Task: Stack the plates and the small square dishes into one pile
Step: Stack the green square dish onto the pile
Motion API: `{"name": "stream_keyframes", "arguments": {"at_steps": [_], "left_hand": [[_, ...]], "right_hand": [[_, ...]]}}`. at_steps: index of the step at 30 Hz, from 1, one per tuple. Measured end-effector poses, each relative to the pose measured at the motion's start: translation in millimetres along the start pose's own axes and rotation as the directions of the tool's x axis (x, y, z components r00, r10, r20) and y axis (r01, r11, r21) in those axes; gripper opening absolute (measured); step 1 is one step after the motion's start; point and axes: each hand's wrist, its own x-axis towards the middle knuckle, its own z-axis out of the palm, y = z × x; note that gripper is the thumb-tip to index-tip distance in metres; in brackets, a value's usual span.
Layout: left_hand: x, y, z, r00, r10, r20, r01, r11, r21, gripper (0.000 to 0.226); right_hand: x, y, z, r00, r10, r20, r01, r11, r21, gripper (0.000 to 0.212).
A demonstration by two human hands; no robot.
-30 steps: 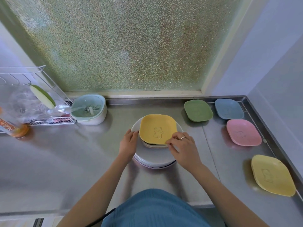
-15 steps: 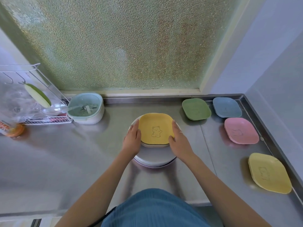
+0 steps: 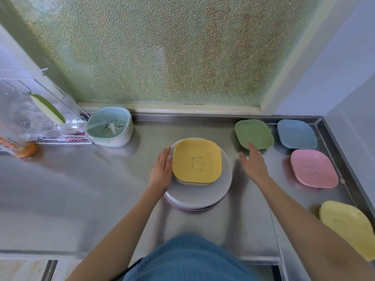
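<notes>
A pile of round pale plates (image 3: 203, 196) sits mid-counter, with a yellow square bear dish (image 3: 196, 160) on top of other small dishes. My left hand (image 3: 162, 171) rests flat against the pile's left edge, holding nothing. My right hand (image 3: 253, 163) hovers open to the right of the pile, its fingertips at the near edge of a green square dish (image 3: 253, 133). Further right lie a blue dish (image 3: 296, 134), a pink dish (image 3: 313, 168) and a second yellow dish (image 3: 348, 228), each separate on the counter.
The steel counter (image 3: 81, 189) has a raised rim at the back and right, against a frosted window and wall. At back left stand a mint strainer bowl (image 3: 110, 126), a wire rack (image 3: 40, 118) with glassware, and an orange-labelled bottle (image 3: 16, 148).
My right hand has left the yellow dish on the pile and moved right toward the green dish. My left hand stays at the pile's left side.
</notes>
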Motion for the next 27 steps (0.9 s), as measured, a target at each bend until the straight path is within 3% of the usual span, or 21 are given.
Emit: {"name": "stream_keyframes", "arguments": {"at_steps": [4,9,13,17,23,27], "left_hand": [[-2,-11,-1,0.999,-0.001,0.051,-0.007,0.989,0.148,0.051],[-7,-15,0,0.998,-0.025,0.06,0.007,0.961,0.278,0.059],[-9,-10,1,0.999,-0.031,0.037,0.018,0.949,0.313,0.057],[-11,-7,-1,0.998,-0.039,0.051,0.019,0.939,0.343,0.057],[-11,-7,-5,0.998,-0.013,0.064,-0.017,0.889,0.457,0.058],[-6,-1,-14,0.999,-0.027,0.027,0.017,0.948,0.317,0.053]], "right_hand": [[22,4,0,0.999,0.003,0.052,0.007,0.982,-0.189,0.058],[22,15,8,0.995,-0.088,0.044,0.098,0.898,-0.43,0.034],[12,25,9,0.989,-0.141,-0.041,0.108,0.89,-0.442,0.009],[0,24,1,0.958,-0.241,-0.152,0.163,0.902,-0.399,0.006],[-38,-17,-11,0.827,-0.515,-0.225,0.416,0.83,-0.371,0.013],[-71,-40,-17,0.735,-0.62,-0.275,0.542,0.781,-0.311,0.019]]}}
